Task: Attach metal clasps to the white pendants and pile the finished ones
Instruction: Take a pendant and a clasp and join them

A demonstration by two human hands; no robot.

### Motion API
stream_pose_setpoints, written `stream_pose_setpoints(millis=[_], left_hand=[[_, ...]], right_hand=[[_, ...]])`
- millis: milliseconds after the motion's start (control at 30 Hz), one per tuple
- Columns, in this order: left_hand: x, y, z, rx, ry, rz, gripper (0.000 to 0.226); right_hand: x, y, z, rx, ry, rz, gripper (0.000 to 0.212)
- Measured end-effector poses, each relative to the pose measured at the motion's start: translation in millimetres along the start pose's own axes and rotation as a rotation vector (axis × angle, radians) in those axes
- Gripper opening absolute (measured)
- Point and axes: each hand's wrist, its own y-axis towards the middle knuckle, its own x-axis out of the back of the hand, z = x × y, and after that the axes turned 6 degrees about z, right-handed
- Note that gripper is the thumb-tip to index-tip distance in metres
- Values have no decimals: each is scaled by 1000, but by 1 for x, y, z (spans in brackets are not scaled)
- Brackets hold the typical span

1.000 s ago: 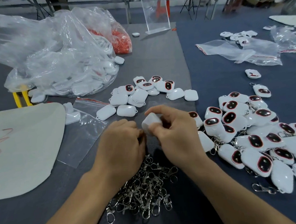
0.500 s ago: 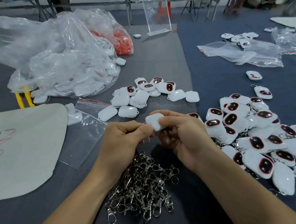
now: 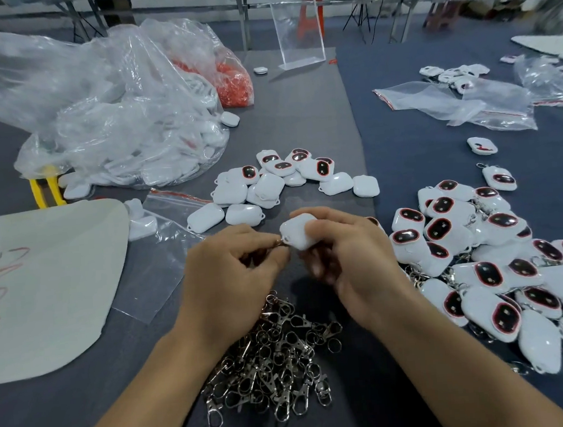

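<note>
- Risk 1: clasp ring slipping out of the L hand pinch and dropping into the clasp heap lying right under the wrists. Cause: tiny ring, grip at the very tips only.
- Risk 2: ring missing the corner eyelet or going on half-threaded. Cause: R hand tilting the pendant, fingers partly hiding the eyelet.
- L fingers curling narrow, thumb + index pinching the ring; rest of the clasp hidden, can't tell.
- R fingers wrapping round the pendant, holding it up off the mat.
- Pendant sitting btwn both sets of fingertips, lower-left corner touching L tips.
- Bare pendants lying just beyond the fingertips; finished pile lying just right of R hand.
</note>
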Motion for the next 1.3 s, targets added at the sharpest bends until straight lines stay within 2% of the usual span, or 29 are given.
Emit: stream_pose_setpoints(millis=[100, 167, 200, 267, 333, 400, 467, 567, 667, 733, 833, 900, 933, 1000, 1033, 1133, 1233, 1300], left_hand=[[-3, 2, -5, 109, -298, 8, 11], [-2, 2, -5, 152, -332, 49, 5], [-2, 2, -4, 146, -280, 61, 7], [-1, 0, 0, 58, 12, 100, 17], [-2, -1, 0, -90, 337, 155, 22], [-1, -2, 4, -198, 494, 157, 19], [1, -2, 6, -213, 478, 85, 15], [3, 1, 5, -170, 349, -44, 6], [3, 3, 9, -83, 357, -40, 13], [4, 3, 12, -38, 359, 26, 11], [6, 2, 9, 95, 269, 165, 13], [12, 3, 6, 146, 155, 327, 16], [16, 4, 5, 147, 96, 424, 14], [25, 6, 3, 114, 50, 612, 18], [29, 7, 3, 91, 63, 679, 25], [32, 8, 4, 46, 128, 709, 34], [31, 10, 7, 49, 119, 676, 30], [31, 11, 9, 62, 110, 666, 25]], right_hand=[[3, 1, 0, -101, 114, 72, 27], [3, 1, -2, -94, 106, 64, 26], [2, 1, -2, -63, 76, 44, 25], [0, -2, -3, 77, -68, -2, 23], [-1, -5, -8, 285, -418, -34, 21], [-2, -7, -13, 422, -692, -19, 20], [-1, -6, -12, 412, -660, -10, 21], [7, 0, 2, 323, -421, -42, 22], [28, 5, 21, 300, -438, -212, 21], [44, 5, 32, 289, -630, -294, 19], [63, 5, 42, 231, -1041, -311, 28], [68, 5, 44, 204, -1354, -312, 35], [69, 6, 42, 225, -1480, -316, 31], [64, 3, 37, 339, -1590, -332, 9], [57, 1, 35, 379, -1574, -352, 15], [33, 3, 21, 508, -1474, -263, 36], [-1, 10, 5, 558, -1418, -26, 55], [-20, 20, 0, 517, -1339, 128, 62]])
